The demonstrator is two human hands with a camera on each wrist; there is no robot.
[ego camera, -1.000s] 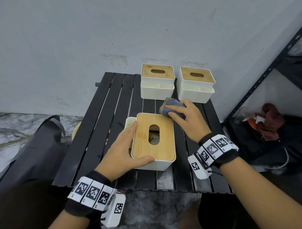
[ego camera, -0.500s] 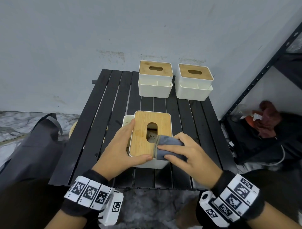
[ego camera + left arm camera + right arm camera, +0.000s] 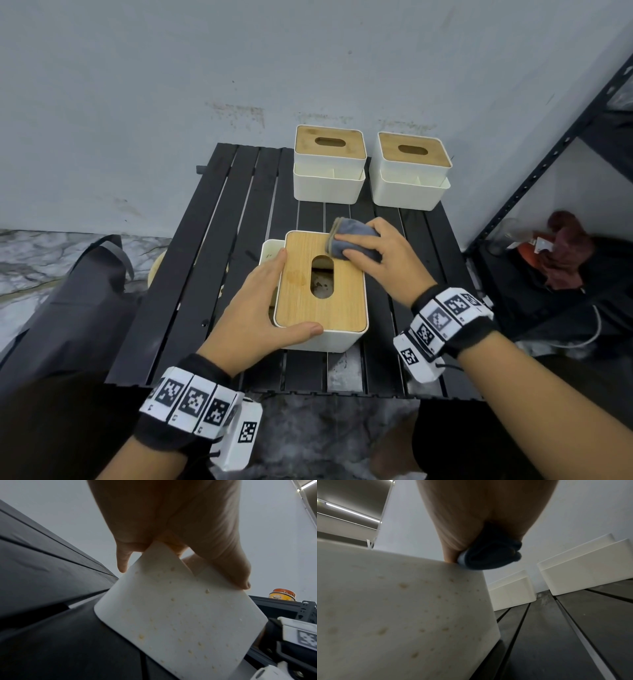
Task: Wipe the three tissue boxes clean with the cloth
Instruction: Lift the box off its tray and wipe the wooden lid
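- Head view: three tissue boxes total, all white with bamboo lids, sitting on a black slatted tabletop [image 3: 219, 246]. The near tissue box [image 3: 320, 291] is right in front, and the other two sit side by side at the back by the wall: the back-left box [image 3: 329, 168] and the back-right box [image 3: 411, 171].
- Same view, two hands. The left hand [image 3: 253, 308] wraps the near-left corner of the near tissue box, fingers straight along the left edge, thumb along the front edge. So its grip is wide, braced on the box.
- The right hand [image 3: 383, 260] presses one folded grey cloth [image 3: 352, 236] onto the far-right corner of that lid, fingers curled over the cloth, grip holding it. There's one brownish stain [image 3: 297, 277] on the lid, left of the slot.
- Off to the side: one black bag [image 3: 68, 301] on the floor at left, one dark metal shelf [image 3: 548, 171] at right with a reddish rag [image 3: 565, 246] on it.
- Left wrist view: the left hand [image 3: 171, 520] sits over a corner of the near tissue box [image 3: 180, 615], whose white side is dotted with lots of little yellowish specks. One orange-topped container [image 3: 281, 595] shows in the background.
- Right wrist view: the right hand [image 3: 479, 513] has the cloth [image 3: 491, 555] bunched under it at the top edge of the near tissue box [image 3: 393, 615], same speckles here. Both back boxes show behind: back-left box [image 3: 510, 592], back-right box [image 3: 587, 569].
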